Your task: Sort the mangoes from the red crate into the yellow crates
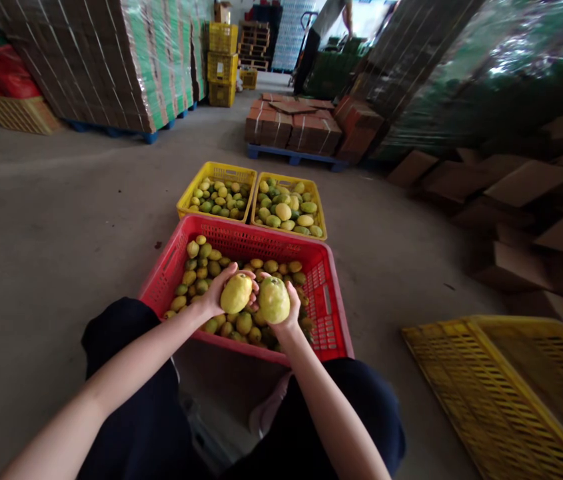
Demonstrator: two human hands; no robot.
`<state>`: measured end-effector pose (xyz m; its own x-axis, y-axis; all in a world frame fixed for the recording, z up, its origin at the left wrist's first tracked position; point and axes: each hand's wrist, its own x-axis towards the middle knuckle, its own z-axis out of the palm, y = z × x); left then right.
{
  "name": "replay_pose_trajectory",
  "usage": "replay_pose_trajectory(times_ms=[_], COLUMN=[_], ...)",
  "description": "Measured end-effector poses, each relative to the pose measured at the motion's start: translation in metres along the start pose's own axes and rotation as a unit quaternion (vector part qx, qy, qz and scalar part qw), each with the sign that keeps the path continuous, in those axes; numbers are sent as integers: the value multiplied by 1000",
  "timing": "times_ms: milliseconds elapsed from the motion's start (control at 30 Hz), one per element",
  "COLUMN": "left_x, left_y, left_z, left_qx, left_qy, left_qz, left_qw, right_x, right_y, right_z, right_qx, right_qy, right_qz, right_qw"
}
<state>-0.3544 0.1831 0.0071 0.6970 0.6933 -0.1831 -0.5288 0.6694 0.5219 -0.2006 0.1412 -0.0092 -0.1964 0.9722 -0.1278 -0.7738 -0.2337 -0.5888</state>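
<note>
Over the red crate (338, 300), my left hand (215, 293) is closed around a yellow lemon (236, 294). Beside it, my right hand (291, 315) grips a larger, greener lemon (274, 301), its stem end pointing up and away from me. The two fruits are close together but a small gap shows between them. Below my hands, many yellow and green lemons (244, 323) lie loose in the red crate, which stands between my knees. My wrists and hands hide part of that pile.
Two yellow crates (256, 200) of lemons stand just beyond the red one. A yellow crate (476, 373) is at the right, near flattened cardboard boxes (501, 180). Farther back are a blue pallet (294, 157) of cartons, wrapped stacks (156, 73) and a person (318, 40).
</note>
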Motion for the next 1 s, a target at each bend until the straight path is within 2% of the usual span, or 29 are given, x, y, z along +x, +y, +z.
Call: replay_pose_trajectory(times_ms=[400, 500, 633, 833, 1000], left_x=[-1, 1, 3, 2, 0], left_y=[1, 2, 2, 2, 3], left_z=[6, 9, 11, 10, 5], left_qx=[-8, -32, -84, -148, -184], left_qy=[40, 89, 174, 210, 258], left_qz=[-9, -13, 18, 48, 12], left_qw=[999, 995, 981, 965, 949], right_x=[-1, 0, 3, 6, 8], right_y=[0, -1, -2, -2, 1], right_z=[5, 7, 9, 9, 6], right_qx=[-17, -5, 35, 108, 134], right_qy=[33, 48, 80, 153, 221], right_qz=[2, 2, 17, 29, 80], right_qw=[999, 999, 996, 982, 963])
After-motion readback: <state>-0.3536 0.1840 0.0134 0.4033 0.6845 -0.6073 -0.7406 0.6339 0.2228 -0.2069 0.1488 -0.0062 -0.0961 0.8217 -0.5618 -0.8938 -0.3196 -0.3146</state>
